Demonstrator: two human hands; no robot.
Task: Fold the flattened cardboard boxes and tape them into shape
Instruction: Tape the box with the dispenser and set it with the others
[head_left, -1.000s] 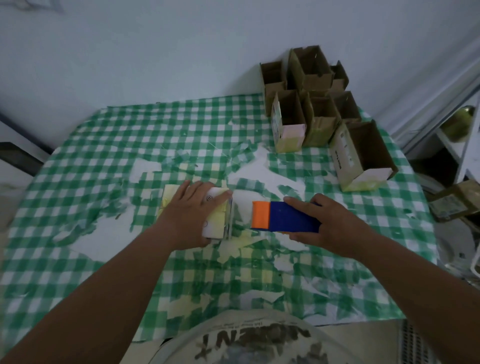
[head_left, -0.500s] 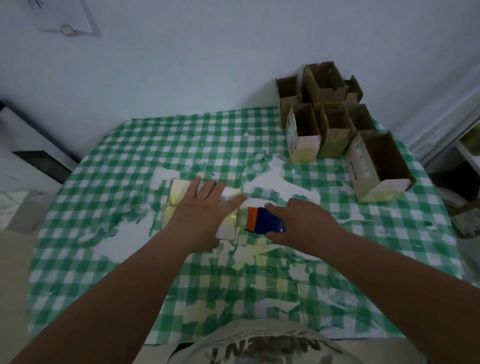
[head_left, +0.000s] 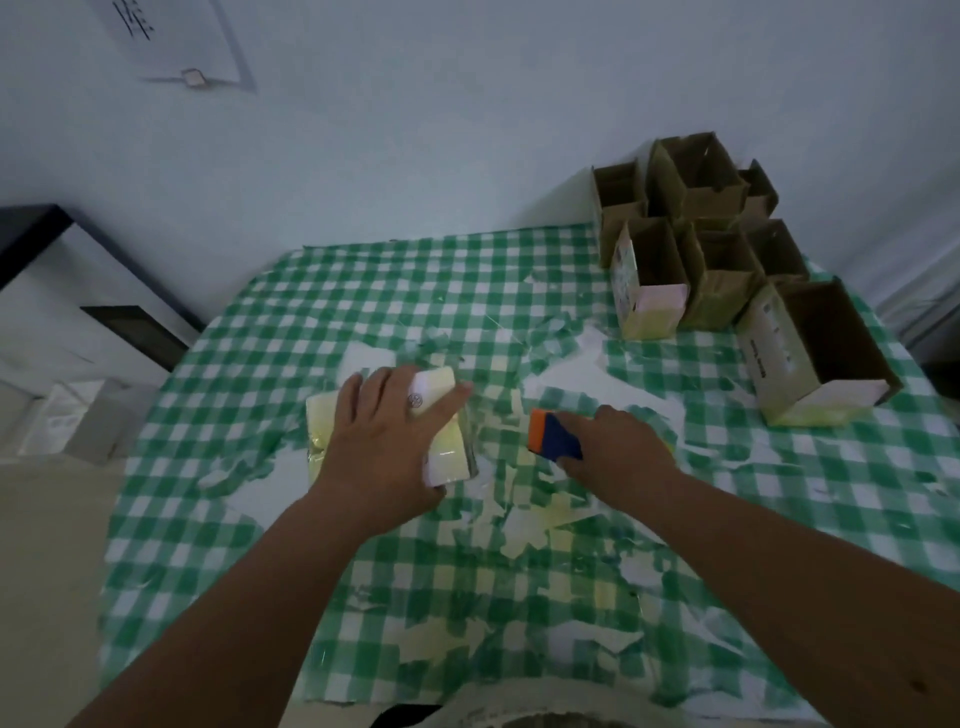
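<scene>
A small pale yellow and white cardboard box (head_left: 448, 452) lies on its side on the green checked table (head_left: 363, 291), a little left of centre. My left hand (head_left: 387, 447) lies spread on top of it with straight fingers, pressing it down. Just to the right, my right hand (head_left: 618, 449) grips a blue and orange tape dispenser (head_left: 551, 435), its orange end pointing toward the box with a small gap between them.
Several folded open brown boxes (head_left: 696, 249) stand stacked at the table's back right corner; a larger one (head_left: 810, 353) lies on its side nearer the right edge. The tablecloth is torn in patches. A white wall runs behind, dark furniture (head_left: 62, 291) at left.
My right hand has slid the tape dispenser left toward the box, then drawn it slightly back and tilted it. My left hand has stayed pressed on the box. The camera tipped upward.
</scene>
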